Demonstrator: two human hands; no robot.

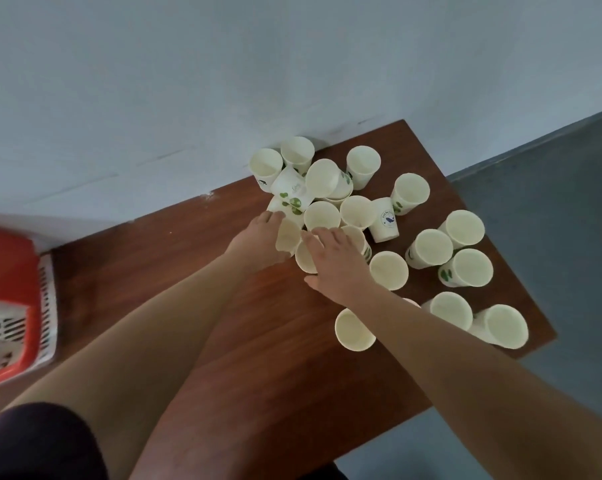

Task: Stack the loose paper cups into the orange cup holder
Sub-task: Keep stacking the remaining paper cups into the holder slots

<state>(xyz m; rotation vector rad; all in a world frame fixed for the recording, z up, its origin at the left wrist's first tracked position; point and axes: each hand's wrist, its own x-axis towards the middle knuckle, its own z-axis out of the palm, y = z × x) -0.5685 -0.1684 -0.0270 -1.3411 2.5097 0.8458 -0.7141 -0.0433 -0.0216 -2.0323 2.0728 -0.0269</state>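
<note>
roughly twenty paper cups (362, 166), one orange holder (5, 271); left hand (258, 240) fingers grasp cup (287, 235), right hand (337, 261) fingers released

Premises: a plain indoor room, sparsely fitted. The type cannot be fixed more closely than a utility or office-type space.

Evidence:
- Beyond the fingers (322, 233) stands a pale blue-grey painted wall (223, 64) with scuff marks.
- To the right of the fingers lies a smooth dark grey floor (552, 220).
- Under the fingers is a brown wood-grain laminate worktop (154, 271), set flush against that wall.
- Disposable paper cups (431, 247) stand in quantity around the fingers.
- An orange and white slotted plastic holder (8, 271) sits well to their left, at the worktop edge.
</note>
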